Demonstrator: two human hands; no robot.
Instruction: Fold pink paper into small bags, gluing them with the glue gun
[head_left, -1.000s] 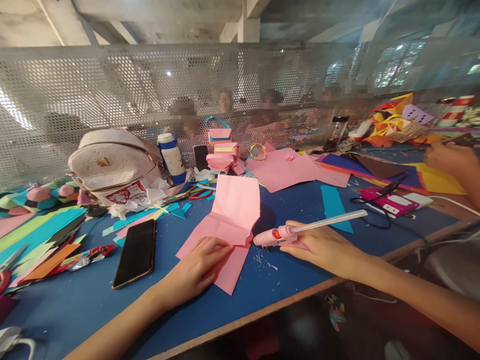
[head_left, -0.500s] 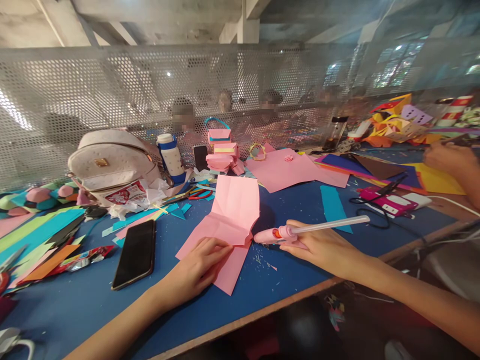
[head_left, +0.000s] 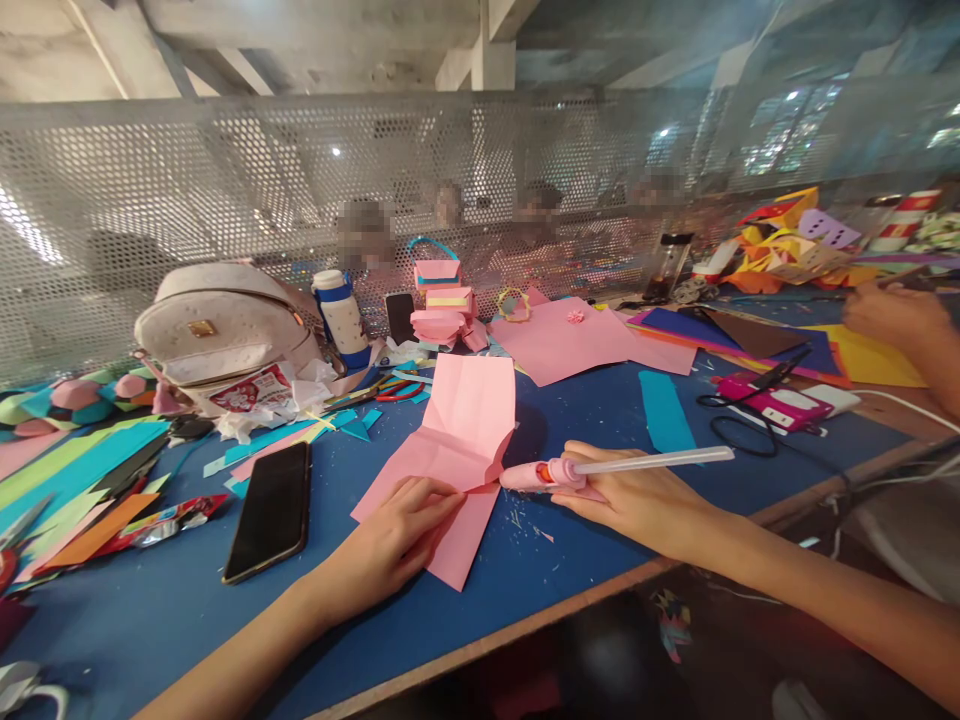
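Note:
A folded sheet of pink paper (head_left: 474, 410) lies on the blue table with its back flap standing up. On its near part rests my left hand (head_left: 409, 520), fingers together and bent, holding the paper at the fold; the thumb is mostly hidden. My right hand (head_left: 619, 500) is closed round a pink hot glue gun (head_left: 551, 474). A long translucent glue stick (head_left: 660, 459) juts out of its back to the right. The gun's nozzle points left and is at the paper's right edge, by the fold; whether it touches, I cannot tell.
A black phone (head_left: 268, 512) lies left of my left arm. Behind stand a white backpack (head_left: 225, 325), a bottle (head_left: 341, 318) and a pink paper model (head_left: 444, 305). A magenta device (head_left: 784, 405) with cables sits right, near another person's hand (head_left: 896, 320).
My right hand has shifted slightly left with the glue gun, bringing the nozzle closer to the fold. My left hand stays in place on the paper.

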